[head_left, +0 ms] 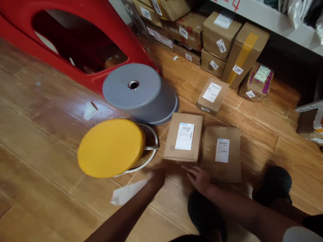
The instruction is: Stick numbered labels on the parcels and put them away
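My left hand (156, 175) is blurred and curled, low over the floor beside the yellow stool. A white piece of paper (128, 193) sticks out from it to the left, and the fingers on it are mostly hidden. My right hand (199, 177) has its fingers apart, with nothing visible in them, just below two flat cardboard boxes. The left cardboard box (171, 137) and the right cardboard box (209, 156) lie side by side, each with a white shipping label. A smaller labelled box (220, 95) lies farther off, bearing a number sticker on its side.
To the left are a yellow round-seated stool (111, 148), an upturned grey tub-like stool (148, 97) and a red plastic structure (88, 72). Several numbered boxes (212, 35) are stacked at the back under a white shelf (277, 23). My dark clogs (276, 183) stand at the lower right.
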Demonstrator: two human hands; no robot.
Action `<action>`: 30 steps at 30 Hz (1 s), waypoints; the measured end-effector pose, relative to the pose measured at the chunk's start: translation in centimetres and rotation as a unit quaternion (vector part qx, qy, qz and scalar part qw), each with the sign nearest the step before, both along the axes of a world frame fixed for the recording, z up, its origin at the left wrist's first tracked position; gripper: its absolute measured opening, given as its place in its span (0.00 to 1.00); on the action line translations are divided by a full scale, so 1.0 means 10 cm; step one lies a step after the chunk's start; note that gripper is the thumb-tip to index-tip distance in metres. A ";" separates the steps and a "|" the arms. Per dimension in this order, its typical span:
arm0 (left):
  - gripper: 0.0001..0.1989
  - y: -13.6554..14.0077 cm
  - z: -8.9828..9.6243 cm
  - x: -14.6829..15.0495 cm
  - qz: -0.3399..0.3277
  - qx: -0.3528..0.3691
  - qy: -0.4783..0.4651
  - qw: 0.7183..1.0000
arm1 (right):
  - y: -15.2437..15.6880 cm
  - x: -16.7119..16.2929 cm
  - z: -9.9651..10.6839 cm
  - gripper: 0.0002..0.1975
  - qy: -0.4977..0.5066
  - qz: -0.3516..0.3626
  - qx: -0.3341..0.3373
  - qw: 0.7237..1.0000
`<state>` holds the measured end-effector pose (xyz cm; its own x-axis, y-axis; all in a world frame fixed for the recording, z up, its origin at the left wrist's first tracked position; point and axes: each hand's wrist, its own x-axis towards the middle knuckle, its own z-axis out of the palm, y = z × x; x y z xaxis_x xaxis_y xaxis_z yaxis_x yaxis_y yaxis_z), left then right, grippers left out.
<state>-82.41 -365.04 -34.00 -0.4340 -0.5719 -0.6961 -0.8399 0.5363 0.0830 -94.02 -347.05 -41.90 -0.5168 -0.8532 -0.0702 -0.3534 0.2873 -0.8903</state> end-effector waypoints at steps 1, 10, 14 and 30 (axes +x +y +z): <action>0.19 -0.05 0.11 0.01 0.009 -0.059 -0.014 0.998 | -0.11 0.08 -0.10 0.10 0.003 -0.053 0.010 0.999; 0.36 0.02 0.54 -0.73 -0.148 -0.200 -0.036 0.968 | -0.77 0.05 -0.33 0.07 -0.018 -0.385 -0.095 0.918; 0.38 -0.01 0.53 -0.79 -0.159 -0.208 -0.034 0.965 | -0.88 -0.14 -0.33 0.03 -0.018 -0.441 -0.089 0.893; 0.26 -0.04 0.67 -0.57 -0.065 -0.055 0.215 0.973 | -0.35 -0.31 0.30 0.21 -0.302 -0.052 -0.089 0.948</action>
